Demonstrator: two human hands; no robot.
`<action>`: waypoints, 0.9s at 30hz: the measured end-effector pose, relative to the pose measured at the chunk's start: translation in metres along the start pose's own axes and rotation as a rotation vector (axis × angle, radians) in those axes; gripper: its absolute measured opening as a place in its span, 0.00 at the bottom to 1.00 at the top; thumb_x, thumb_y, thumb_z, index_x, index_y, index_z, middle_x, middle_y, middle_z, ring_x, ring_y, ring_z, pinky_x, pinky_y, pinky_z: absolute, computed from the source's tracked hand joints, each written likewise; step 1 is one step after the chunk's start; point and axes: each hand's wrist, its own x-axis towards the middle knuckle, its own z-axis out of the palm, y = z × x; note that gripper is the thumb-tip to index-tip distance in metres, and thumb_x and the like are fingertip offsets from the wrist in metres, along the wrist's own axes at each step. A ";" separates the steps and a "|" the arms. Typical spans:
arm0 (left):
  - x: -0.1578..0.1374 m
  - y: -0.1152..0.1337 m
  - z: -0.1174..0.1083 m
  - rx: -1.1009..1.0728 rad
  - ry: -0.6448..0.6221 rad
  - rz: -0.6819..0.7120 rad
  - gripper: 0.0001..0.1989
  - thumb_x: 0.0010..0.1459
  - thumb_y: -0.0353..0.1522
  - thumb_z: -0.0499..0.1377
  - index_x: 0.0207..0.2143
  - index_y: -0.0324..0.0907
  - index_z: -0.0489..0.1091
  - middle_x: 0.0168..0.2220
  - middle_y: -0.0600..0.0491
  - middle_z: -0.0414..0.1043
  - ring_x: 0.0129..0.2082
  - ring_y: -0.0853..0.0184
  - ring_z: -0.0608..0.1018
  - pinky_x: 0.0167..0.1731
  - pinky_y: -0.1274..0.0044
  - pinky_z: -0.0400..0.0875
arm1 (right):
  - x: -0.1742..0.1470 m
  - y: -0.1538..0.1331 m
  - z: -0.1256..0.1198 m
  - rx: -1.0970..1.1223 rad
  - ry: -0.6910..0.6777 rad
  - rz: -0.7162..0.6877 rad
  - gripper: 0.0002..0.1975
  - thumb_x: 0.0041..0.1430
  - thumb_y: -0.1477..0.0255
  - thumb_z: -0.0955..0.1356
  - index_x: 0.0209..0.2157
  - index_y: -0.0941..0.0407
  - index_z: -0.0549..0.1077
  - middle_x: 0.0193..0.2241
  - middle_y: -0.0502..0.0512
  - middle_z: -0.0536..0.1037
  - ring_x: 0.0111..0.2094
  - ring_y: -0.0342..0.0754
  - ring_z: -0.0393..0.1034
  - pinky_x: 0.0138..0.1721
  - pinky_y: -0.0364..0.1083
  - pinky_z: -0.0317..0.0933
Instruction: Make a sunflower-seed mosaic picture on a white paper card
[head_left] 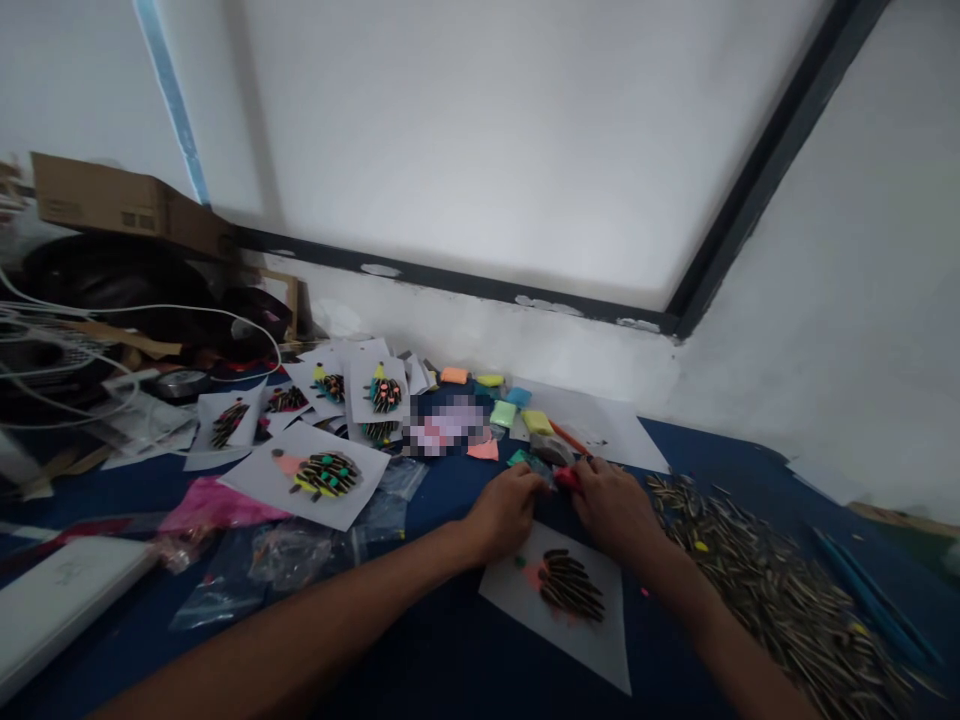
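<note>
My left hand (504,510) is closed, its fingertips pinching a clear, greenish plastic wrapper (541,468). Close beside it, my right hand (613,503) closes around a small red packet (568,479), mostly covered by the fingers. Whether wrapper and packet are one piece is too blurred to tell. Below both hands lies a white paper sheet (600,640) bearing a hedgehog figure (571,585), with dark striped seeds as spines and a pinkish face. A grey rounded object (553,449) is just beyond my fingers.
Sunflower-like seeds (780,590) spread over the right side of the blue table (435,655). Coloured clay packets (504,413) lie ahead. Hedgehog pictures (322,475), plastic bags (289,555) and a white box (71,610) are on the left. Blue scissors-like sticks (874,595) lie far right.
</note>
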 end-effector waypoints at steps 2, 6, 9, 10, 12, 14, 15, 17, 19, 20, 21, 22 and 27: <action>0.000 0.000 0.000 -0.014 0.008 0.014 0.14 0.55 0.22 0.48 0.37 0.38 0.72 0.37 0.49 0.68 0.37 0.66 0.72 0.40 0.75 0.67 | 0.000 -0.002 0.000 0.007 0.001 0.006 0.11 0.54 0.75 0.62 0.38 0.59 0.72 0.37 0.65 0.75 0.38 0.55 0.70 0.38 0.50 0.60; 0.000 0.001 -0.002 -0.052 0.010 0.031 0.13 0.54 0.21 0.49 0.35 0.37 0.72 0.35 0.49 0.70 0.37 0.66 0.73 0.41 0.74 0.67 | 0.000 0.000 -0.004 0.065 -0.002 0.024 0.10 0.52 0.75 0.62 0.35 0.59 0.71 0.35 0.64 0.75 0.36 0.55 0.70 0.36 0.50 0.59; 0.001 0.001 -0.003 -0.080 0.015 0.021 0.12 0.54 0.21 0.50 0.34 0.38 0.71 0.35 0.51 0.71 0.37 0.66 0.73 0.41 0.75 0.68 | 0.001 0.003 -0.008 0.137 0.003 0.073 0.09 0.52 0.75 0.60 0.34 0.57 0.70 0.32 0.60 0.75 0.32 0.52 0.69 0.32 0.49 0.58; 0.001 0.001 -0.003 -0.090 0.018 0.017 0.12 0.54 0.22 0.50 0.34 0.39 0.71 0.34 0.51 0.72 0.37 0.67 0.73 0.41 0.75 0.68 | 0.001 0.004 -0.010 0.166 0.005 0.089 0.09 0.52 0.75 0.60 0.34 0.57 0.69 0.32 0.60 0.75 0.31 0.51 0.69 0.31 0.48 0.57; 0.001 0.001 -0.003 -0.112 0.026 0.011 0.12 0.54 0.22 0.50 0.34 0.39 0.71 0.34 0.51 0.73 0.37 0.67 0.74 0.40 0.75 0.68 | 0.002 0.006 -0.012 0.235 0.007 0.117 0.09 0.53 0.75 0.59 0.35 0.57 0.68 0.30 0.59 0.75 0.30 0.49 0.68 0.30 0.47 0.55; 0.001 0.002 -0.004 -0.129 0.032 0.001 0.11 0.55 0.22 0.50 0.34 0.38 0.71 0.35 0.51 0.73 0.37 0.67 0.74 0.40 0.76 0.68 | 0.003 0.006 -0.012 0.317 0.003 0.131 0.10 0.53 0.74 0.59 0.35 0.57 0.68 0.28 0.57 0.75 0.28 0.48 0.67 0.29 0.45 0.54; 0.001 0.002 -0.004 -0.142 0.035 -0.006 0.11 0.55 0.22 0.50 0.34 0.38 0.71 0.35 0.51 0.73 0.37 0.67 0.74 0.40 0.76 0.68 | 0.004 0.006 -0.011 0.362 -0.002 0.131 0.10 0.52 0.74 0.59 0.35 0.57 0.67 0.27 0.55 0.75 0.27 0.47 0.67 0.29 0.45 0.55; 0.001 0.003 -0.004 -0.179 0.048 -0.035 0.11 0.56 0.23 0.51 0.36 0.38 0.71 0.36 0.51 0.74 0.37 0.67 0.74 0.40 0.76 0.68 | 0.006 0.006 -0.009 0.457 -0.022 0.121 0.09 0.51 0.75 0.58 0.33 0.57 0.67 0.26 0.54 0.75 0.26 0.45 0.67 0.27 0.43 0.56; 0.002 0.002 -0.003 -0.219 0.064 -0.075 0.11 0.56 0.24 0.51 0.39 0.38 0.70 0.36 0.51 0.74 0.36 0.67 0.75 0.39 0.76 0.68 | 0.009 0.005 -0.006 0.543 -0.046 0.106 0.10 0.50 0.75 0.57 0.32 0.57 0.67 0.26 0.53 0.75 0.25 0.44 0.67 0.26 0.42 0.57; 0.002 0.001 -0.002 -0.235 0.070 -0.095 0.11 0.56 0.24 0.52 0.40 0.38 0.70 0.36 0.51 0.74 0.36 0.67 0.75 0.38 0.76 0.68 | 0.010 0.005 -0.005 0.576 -0.054 0.102 0.10 0.49 0.75 0.57 0.32 0.57 0.67 0.26 0.53 0.75 0.25 0.44 0.68 0.26 0.42 0.58; 0.002 0.001 -0.002 -0.248 0.077 -0.111 0.12 0.55 0.24 0.52 0.41 0.38 0.70 0.36 0.51 0.74 0.35 0.67 0.75 0.37 0.76 0.68 | 0.011 0.005 -0.005 0.600 -0.056 0.103 0.11 0.49 0.75 0.57 0.33 0.58 0.67 0.27 0.53 0.76 0.26 0.44 0.68 0.26 0.42 0.59; 0.003 0.000 -0.002 -0.260 0.083 -0.121 0.12 0.55 0.24 0.52 0.41 0.38 0.69 0.35 0.51 0.74 0.35 0.67 0.75 0.37 0.77 0.68 | 0.011 0.006 -0.005 0.612 -0.054 0.109 0.11 0.49 0.75 0.57 0.34 0.58 0.67 0.28 0.53 0.76 0.27 0.44 0.69 0.27 0.42 0.59; 0.002 0.001 -0.004 -0.286 0.125 -0.118 0.10 0.55 0.24 0.52 0.39 0.38 0.68 0.33 0.52 0.73 0.33 0.69 0.74 0.35 0.77 0.67 | 0.011 0.020 -0.011 0.535 -0.032 0.191 0.11 0.50 0.72 0.59 0.35 0.57 0.68 0.30 0.55 0.77 0.30 0.47 0.70 0.31 0.43 0.57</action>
